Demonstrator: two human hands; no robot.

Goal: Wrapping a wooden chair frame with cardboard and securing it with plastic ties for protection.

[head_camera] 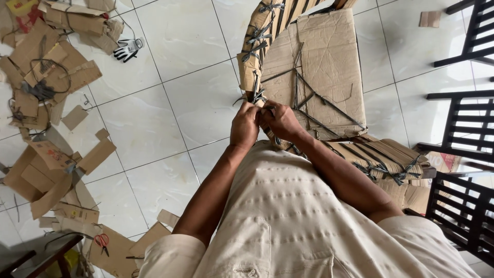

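Note:
A piece of furniture wrapped in brown cardboard (324,56) stands in front of me, bound with dark cords (329,105). My left hand (245,125) and my right hand (280,120) are pressed close together at its near left corner. Both pinch the dark cord where several strands knot at the cardboard edge (256,95). The fingertips are hidden behind the knuckles. More cardboard-wrapped parts with tied cord (383,164) lie to the right of my arms.
Cardboard scraps (49,72) litter the white tiled floor on the left, with a work glove (127,49) and red-handled scissors (102,241). Dark wooden slatted chairs (463,134) stand along the right edge. Bare tiles (170,103) lie between.

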